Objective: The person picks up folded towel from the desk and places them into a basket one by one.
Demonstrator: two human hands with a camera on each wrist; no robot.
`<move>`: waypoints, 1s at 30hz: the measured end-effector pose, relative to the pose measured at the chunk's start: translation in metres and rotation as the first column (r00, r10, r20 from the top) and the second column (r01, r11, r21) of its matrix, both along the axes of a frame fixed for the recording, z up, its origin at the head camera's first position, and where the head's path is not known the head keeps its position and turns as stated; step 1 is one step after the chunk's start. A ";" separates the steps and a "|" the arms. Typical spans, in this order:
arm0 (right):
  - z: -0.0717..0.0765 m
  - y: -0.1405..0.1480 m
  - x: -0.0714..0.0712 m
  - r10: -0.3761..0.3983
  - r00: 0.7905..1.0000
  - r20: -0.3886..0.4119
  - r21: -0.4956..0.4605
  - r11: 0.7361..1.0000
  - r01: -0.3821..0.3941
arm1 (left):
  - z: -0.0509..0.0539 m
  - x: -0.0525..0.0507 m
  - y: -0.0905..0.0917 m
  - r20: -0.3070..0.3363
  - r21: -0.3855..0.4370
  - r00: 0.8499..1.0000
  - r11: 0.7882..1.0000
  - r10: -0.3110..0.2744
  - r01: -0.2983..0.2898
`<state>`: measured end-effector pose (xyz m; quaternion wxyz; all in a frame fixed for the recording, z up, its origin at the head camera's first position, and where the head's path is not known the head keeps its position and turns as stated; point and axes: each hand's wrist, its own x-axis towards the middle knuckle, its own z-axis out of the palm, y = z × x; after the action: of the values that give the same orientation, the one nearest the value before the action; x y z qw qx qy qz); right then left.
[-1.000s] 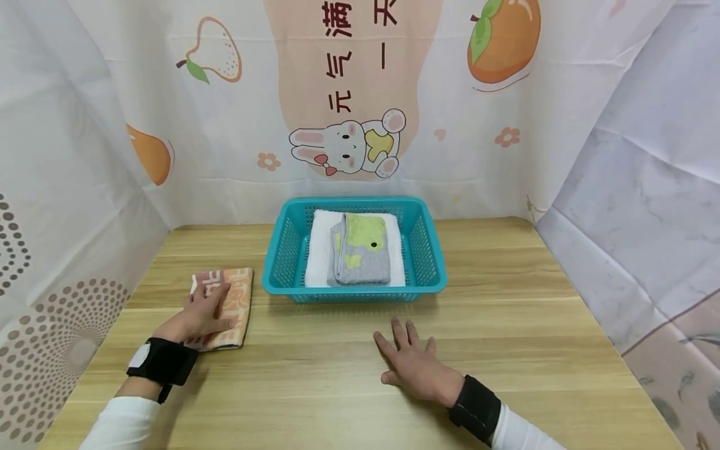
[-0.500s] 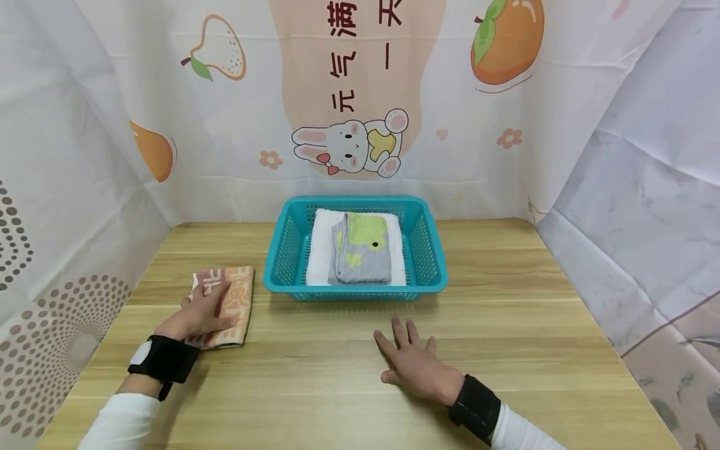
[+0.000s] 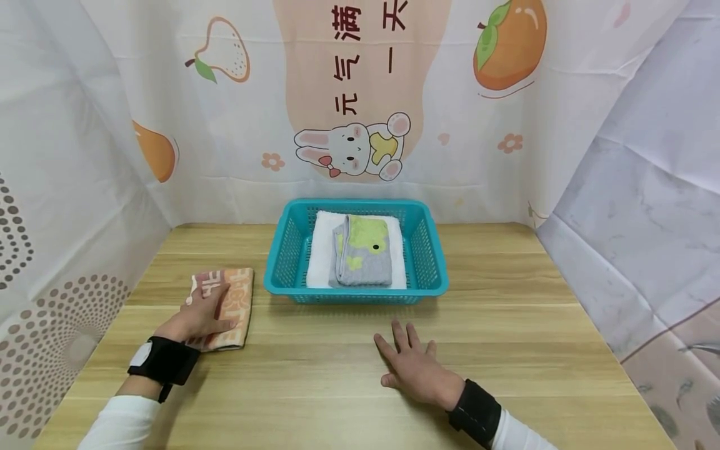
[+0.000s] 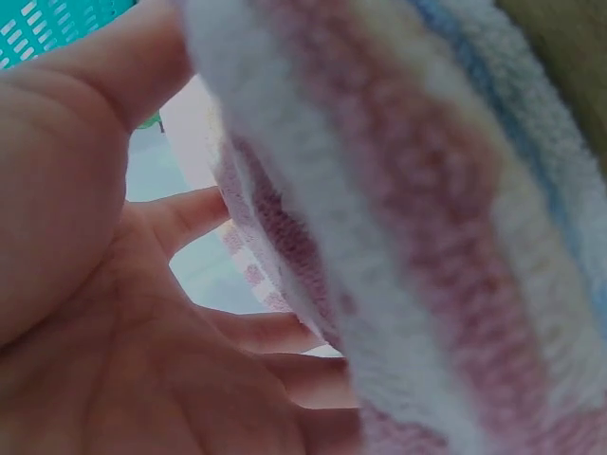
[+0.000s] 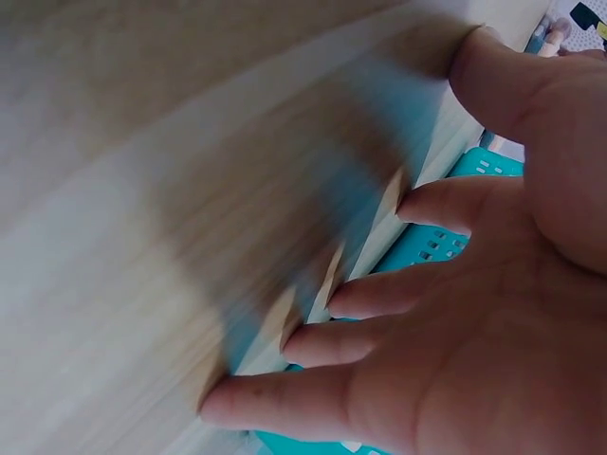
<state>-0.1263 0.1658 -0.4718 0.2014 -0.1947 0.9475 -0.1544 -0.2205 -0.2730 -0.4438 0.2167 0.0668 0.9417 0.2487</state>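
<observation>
At the left of the table lies a folded orange, pink and white towel [image 3: 239, 303]. My left hand [image 3: 197, 317] rests on it with the fingers spread and fairly straight; in the left wrist view the fingertips touch the striped terry cloth [image 4: 398, 209]. Right of the middle, my right hand [image 3: 413, 367] is spread on the bare wood, its fingertips touching the surface in the right wrist view. Beyond the hands stands a teal basket [image 3: 355, 292]. Inside it a folded grey and green towel [image 3: 365, 253] lies on top of a folded white towel [image 3: 319, 253].
The wooden table [image 3: 315, 387] reaches back to a printed curtain [image 3: 236, 144] with fruit and a rabbit on it. More hanging cloth [image 3: 73, 187] borders the left side, and a marbled sheet [image 3: 635, 206] the right. Black bands [image 3: 475, 412] sit on both wrists.
Both hands stay where they were, the left on the orange towel and the right on the table. Only the head view shifts slightly.
</observation>
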 end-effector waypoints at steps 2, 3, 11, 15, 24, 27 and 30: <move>0.000 0.000 0.000 -0.001 1.000 0.001 0.001 1.000 0.001 | 0.001 0.000 0.001 0.006 -0.012 1.000 1.000 0.000 0.000; 0.000 0.000 0.000 -0.002 1.000 0.005 -0.001 1.000 0.002 | 0.001 0.000 0.001 0.007 -0.023 1.000 1.000 -0.002 0.002; 0.000 0.000 0.001 -0.004 1.000 0.017 -0.015 1.000 0.004 | 0.000 0.003 0.001 0.005 -0.044 1.000 0.999 -0.015 0.016; 0.000 0.000 0.000 -0.006 1.000 0.005 -0.008 1.000 0.006 | 0.000 0.004 0.001 -0.013 -0.056 1.000 0.998 -0.023 0.023; -0.002 0.000 -0.001 -0.008 1.000 -0.006 -0.003 1.000 0.008 | -0.001 0.008 0.002 -0.014 -0.068 0.999 0.997 -0.031 0.030; -0.002 0.000 0.000 -0.007 1.000 -0.012 0.000 1.000 0.007 | -0.001 0.010 0.003 -0.008 -0.072 1.000 0.997 -0.023 0.022; -0.002 0.000 0.000 -0.004 1.000 -0.021 0.004 1.000 0.004 | -0.002 0.011 0.003 -0.002 -0.081 1.000 0.997 -0.022 0.022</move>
<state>-0.1260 0.1657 -0.4742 0.1916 -0.1942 0.9502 -0.1509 -0.2095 -0.2700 -0.4457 0.2204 0.0686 0.9505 0.2080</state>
